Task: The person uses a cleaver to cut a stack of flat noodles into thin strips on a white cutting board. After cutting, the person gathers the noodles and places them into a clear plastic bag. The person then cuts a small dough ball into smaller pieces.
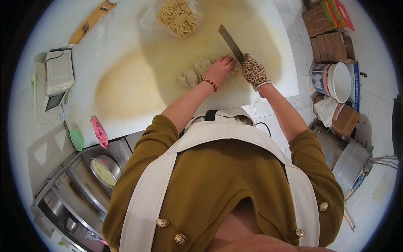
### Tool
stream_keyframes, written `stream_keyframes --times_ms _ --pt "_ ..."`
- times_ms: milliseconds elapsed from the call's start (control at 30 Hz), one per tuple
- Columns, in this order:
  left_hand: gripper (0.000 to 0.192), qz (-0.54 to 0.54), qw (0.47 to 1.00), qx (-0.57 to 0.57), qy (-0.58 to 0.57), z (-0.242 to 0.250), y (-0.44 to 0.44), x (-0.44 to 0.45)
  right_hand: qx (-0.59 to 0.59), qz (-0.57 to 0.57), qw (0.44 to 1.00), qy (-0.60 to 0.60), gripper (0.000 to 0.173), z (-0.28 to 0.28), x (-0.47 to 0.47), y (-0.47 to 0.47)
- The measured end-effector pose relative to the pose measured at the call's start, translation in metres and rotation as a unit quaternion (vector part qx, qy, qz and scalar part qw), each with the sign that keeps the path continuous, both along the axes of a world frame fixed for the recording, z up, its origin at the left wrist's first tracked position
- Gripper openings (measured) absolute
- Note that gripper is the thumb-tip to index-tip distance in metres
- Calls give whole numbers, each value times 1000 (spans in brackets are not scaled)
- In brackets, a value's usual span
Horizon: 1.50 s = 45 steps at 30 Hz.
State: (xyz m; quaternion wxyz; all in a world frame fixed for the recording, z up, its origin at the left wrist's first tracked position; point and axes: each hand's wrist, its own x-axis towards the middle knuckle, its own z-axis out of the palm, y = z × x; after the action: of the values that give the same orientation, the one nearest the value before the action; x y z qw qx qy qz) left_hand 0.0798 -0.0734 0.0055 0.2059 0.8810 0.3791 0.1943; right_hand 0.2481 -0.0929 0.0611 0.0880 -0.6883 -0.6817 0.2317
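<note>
My left hand (221, 70), bare, with a beaded bracelet at the wrist, presses down on a row of thin pale food slices (192, 75). Fanned slices extend to its left, while thinner shreds show around its fingertips. Gripped in my right hand (254, 71), which wears a leopard-print glove, is a kitchen knife (231, 42) with a broad, dark blade. The blade points up and left, close beside the left fingertips. Its handle is hidden in the glove. Under the food lies a white, yellow-stained work surface (126, 85).
A plastic bag of pale yellow strips (178, 19) sits at the far side. Leftward are a pink cloth (99, 132), a green bowl (76, 140) and a white appliance (59, 72). A metal bowl of shreds (105, 170) stands lower left. Cartons (329, 47) and a white bucket (340, 82) line the right.
</note>
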Motion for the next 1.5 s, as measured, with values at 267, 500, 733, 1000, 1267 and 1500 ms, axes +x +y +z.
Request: stream_keyframes --times_ms 267,500,733,1000,1267,1500 --pt "36 -15 1000 2 -13 -2 2 2 -110 63 991 -51 51 25 9 -17" --pt "35 5 1000 -15 -11 1 -2 3 -82 -21 996 -15 39 -13 -2 4" --pt "34 4 1000 26 -8 -5 0 -1 -131 67 986 -74 31 35 13 -15" --pt "29 27 999 25 -37 -2 -5 1 -56 8 998 1 27 -16 -1 -1" --pt "24 62 994 66 -58 -7 -12 0 -78 43 995 -51 28 33 14 -17" --pt "25 56 997 53 -16 -4 -11 4 -140 83 985 -60 31 31 1 -13"
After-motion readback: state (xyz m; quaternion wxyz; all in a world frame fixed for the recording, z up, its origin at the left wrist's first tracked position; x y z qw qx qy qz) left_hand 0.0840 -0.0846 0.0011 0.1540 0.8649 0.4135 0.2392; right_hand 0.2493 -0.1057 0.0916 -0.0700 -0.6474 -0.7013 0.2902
